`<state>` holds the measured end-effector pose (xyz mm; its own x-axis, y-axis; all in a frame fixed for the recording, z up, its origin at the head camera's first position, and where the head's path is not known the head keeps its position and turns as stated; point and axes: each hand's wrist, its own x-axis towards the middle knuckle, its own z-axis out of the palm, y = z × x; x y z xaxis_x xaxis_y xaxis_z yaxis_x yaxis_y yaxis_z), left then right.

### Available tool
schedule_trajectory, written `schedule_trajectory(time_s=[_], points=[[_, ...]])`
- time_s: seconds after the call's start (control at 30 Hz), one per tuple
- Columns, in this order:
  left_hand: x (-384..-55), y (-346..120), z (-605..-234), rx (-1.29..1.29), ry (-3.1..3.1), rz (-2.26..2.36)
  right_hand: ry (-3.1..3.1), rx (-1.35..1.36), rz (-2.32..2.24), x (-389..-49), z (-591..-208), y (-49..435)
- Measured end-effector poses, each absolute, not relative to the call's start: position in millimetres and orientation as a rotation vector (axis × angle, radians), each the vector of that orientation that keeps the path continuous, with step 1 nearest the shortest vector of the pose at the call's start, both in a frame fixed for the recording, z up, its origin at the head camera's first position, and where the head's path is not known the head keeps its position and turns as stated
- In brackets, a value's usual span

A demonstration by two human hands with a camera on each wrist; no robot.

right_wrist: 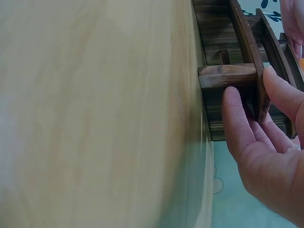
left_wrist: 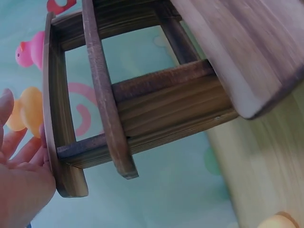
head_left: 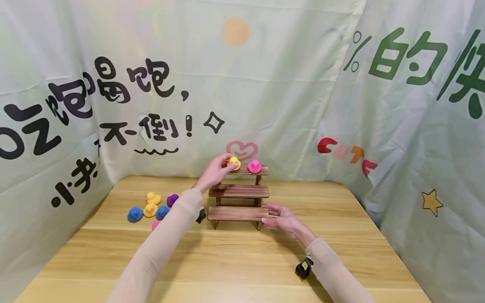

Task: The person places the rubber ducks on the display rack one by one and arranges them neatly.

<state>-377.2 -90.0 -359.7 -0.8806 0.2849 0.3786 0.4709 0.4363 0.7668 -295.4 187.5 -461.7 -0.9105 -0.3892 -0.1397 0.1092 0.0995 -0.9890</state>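
Cropped sleeve (head_left: pixel 160 248), part-hidden pink toy (head_left: pixel 155 225), left fingers (head_left: pixel 223 158) pinching yellow duck (head_left: pixel 234 161)

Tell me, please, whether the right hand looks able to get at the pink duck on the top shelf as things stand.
Probably yes: nothing visible blocks the right side of the pink duck, though the right hand would first have to let go of the bottom shelf.

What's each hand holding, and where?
Left hand: the upper yellow duck, round its body. Right hand: the rack, by the right end of its bottom step.
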Motion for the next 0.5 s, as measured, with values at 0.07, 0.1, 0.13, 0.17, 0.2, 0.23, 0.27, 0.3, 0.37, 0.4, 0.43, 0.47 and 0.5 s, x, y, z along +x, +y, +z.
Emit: schedule_trajectory(time_s=[0.07, 0.1, 0.13, 0.17, 0.2, 0.23, 0.27, 0.3, 0.37, 0.4, 0.43, 0.47, 0.5], points=[[-377.4, -88.7, -359.3, -0.663, -2.505, -1.428, 2.016, -0.274, -1.87, -295.6, -461.4, 187.8], [-377.4, -88.0, -359.1, -0.66, -2.506, -1.43, 2.014, -0.275, -1.872, -295.8, -461.7, 188.1], [-377.4, -87.3, -358.8, -0.655, -2.508, -1.433, 2.014, -0.276, -1.873, -295.9, -461.7, 188.2], [-377.4, -86.7, -358.5, -0.649, -2.51, -1.434, 2.013, -0.275, -1.873, -295.8, -462.0, 188.3], [-377.4, -86.0, -358.2, -0.647, -2.514, -1.43, 2.011, -0.273, -1.874, -295.8, -462.2, 188.4], [-377.3, -85.4, -357.6, -0.648, -2.515, -1.429, 2.011, -0.271, -1.874, -295.6, -462.2, 188.4], [-377.3, -84.9, -357.0, -0.646, -2.519, -1.421, 2.01, -0.268, -1.876, -295.6, -462.2, 188.4], [-377.3, -84.5, -356.3, -0.65, -2.521, -1.421, 2.014, -0.274, -1.874, -295.5, -462.4, 188.5], [-377.4, -83.8, -355.1, -0.659, -2.528, -1.411, 2.016, -0.275, -1.875, -295.3, -462.3, 188.5], [-377.5, -83.6, -354.8, -0.661, -2.533, -1.405, 2.015, -0.272, -1.877, -295.2, -462.1, 188.2], [-377.8, -83.6, -354.6, -0.66, -2.539, -1.398, 2.018, -0.272, -1.875, -295.3, -462.0, 188.1], [-377.8, -83.6, -354.3, -0.657, -2.545, -1.395, 2.017, -0.275, -1.873, -295.4, -462.0, 187.9], [-377.8, -83.6, -354.3, -0.66, -2.549, -1.393, 2.019, -0.279, -1.871, -295.4, -461.9, 187.7]])
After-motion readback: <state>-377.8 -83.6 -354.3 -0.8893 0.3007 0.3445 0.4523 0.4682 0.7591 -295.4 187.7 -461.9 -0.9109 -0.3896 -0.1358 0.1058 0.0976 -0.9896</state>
